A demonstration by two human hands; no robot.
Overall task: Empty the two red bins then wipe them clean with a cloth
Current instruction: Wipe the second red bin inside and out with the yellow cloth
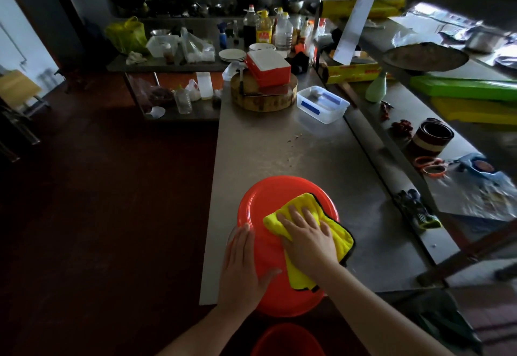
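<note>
Wiping is in hand: my right hand [307, 241], fingers spread, presses the yellow cloth [300, 204] on the red bin [265, 201] beneath it, my left hand [240, 260] flat alongside steadying, and next I should sweep toward the far rim.

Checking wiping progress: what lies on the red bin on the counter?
A yellow cloth, pressed by the right hand; the left hand rests on the bin edge. Surface beneath them is hidden.
</note>
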